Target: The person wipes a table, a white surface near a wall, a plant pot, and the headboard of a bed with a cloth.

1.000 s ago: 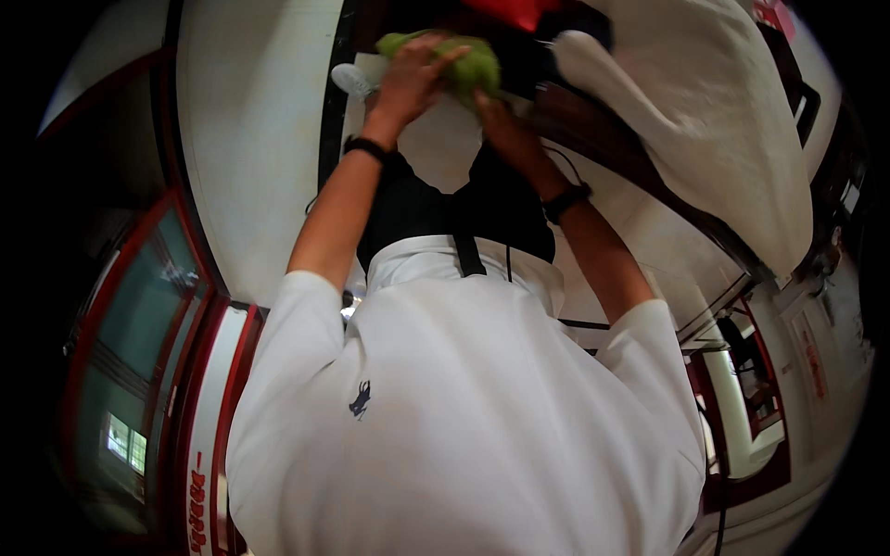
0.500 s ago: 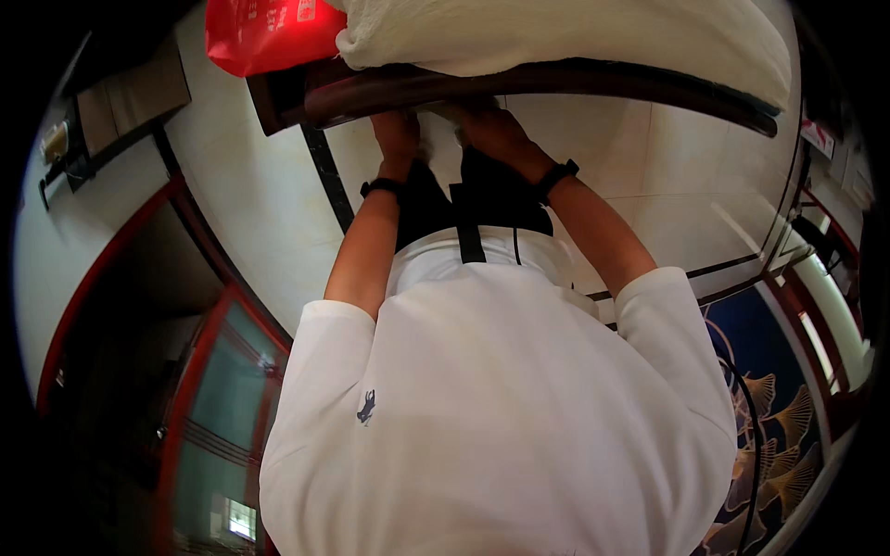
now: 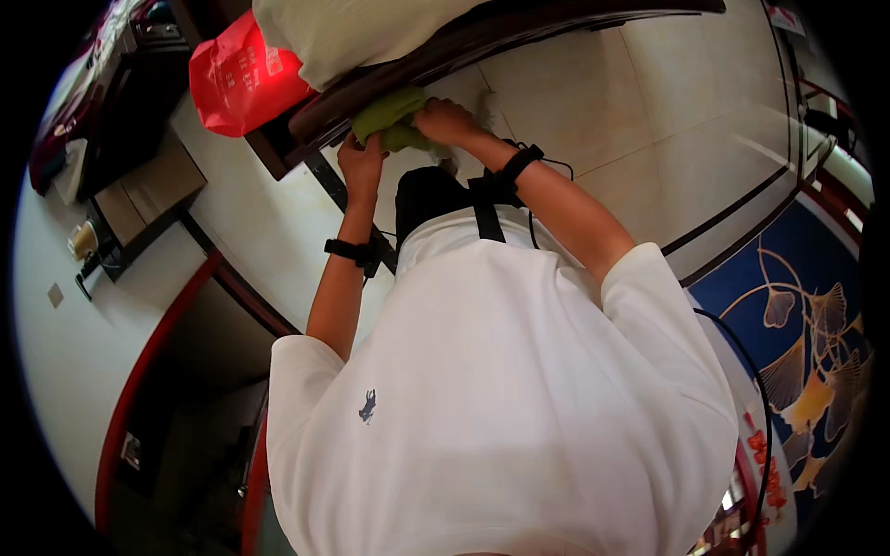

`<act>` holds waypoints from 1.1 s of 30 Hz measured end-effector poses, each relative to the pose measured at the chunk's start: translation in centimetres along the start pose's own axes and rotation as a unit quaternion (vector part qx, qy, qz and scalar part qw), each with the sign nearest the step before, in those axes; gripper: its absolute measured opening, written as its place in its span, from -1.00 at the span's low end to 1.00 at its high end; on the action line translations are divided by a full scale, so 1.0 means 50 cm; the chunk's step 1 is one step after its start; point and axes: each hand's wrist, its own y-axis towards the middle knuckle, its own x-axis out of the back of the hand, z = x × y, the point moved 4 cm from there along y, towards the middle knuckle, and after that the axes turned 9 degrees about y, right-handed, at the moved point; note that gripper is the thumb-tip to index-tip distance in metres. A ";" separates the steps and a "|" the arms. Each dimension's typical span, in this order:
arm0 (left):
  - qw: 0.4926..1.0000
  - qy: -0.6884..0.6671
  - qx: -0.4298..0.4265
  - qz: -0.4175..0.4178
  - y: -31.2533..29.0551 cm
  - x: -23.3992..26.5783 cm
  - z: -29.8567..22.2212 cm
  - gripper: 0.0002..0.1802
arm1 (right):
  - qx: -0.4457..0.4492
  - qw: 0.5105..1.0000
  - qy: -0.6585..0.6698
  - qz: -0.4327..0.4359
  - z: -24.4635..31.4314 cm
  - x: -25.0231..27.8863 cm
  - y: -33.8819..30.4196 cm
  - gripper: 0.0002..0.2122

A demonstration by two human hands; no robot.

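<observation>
A bunched green cloth [image 3: 387, 113] is between my two hands, against the underside of a dark wooden furniture edge [image 3: 482, 39]. My left hand [image 3: 360, 165] has its thumb and fingers closed on the cloth's near left part. On the right end of the cloth, my right hand [image 3: 447, 122] is closed, back of the hand upward. Both wrists carry black straps. Over the wooden edge lies a cream cloth cover [image 3: 362, 35], and a red plastic bag [image 3: 247, 82] hangs or rests beside it at the left.
Pale floor tiles [image 3: 593, 111] with dark border strips lie below the furniture. At left are a brown cardboard box [image 3: 153, 185] and a red-framed doorway [image 3: 139, 361]. A blue panel with golden leaf patterns [image 3: 788, 306] stands at right, with a black cable [image 3: 756, 389] near my sleeve.
The view has turned and shifted, so the furniture now slants. My hands have come out from under the wooden edge and moved apart a little, and the green cloth has become plainly visible.
</observation>
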 end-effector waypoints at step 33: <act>0.786 0.435 -0.439 -0.012 -0.027 -0.306 -0.092 -0.44 | 0.298 0.951 0.027 0.083 -0.112 0.325 -0.102 -0.76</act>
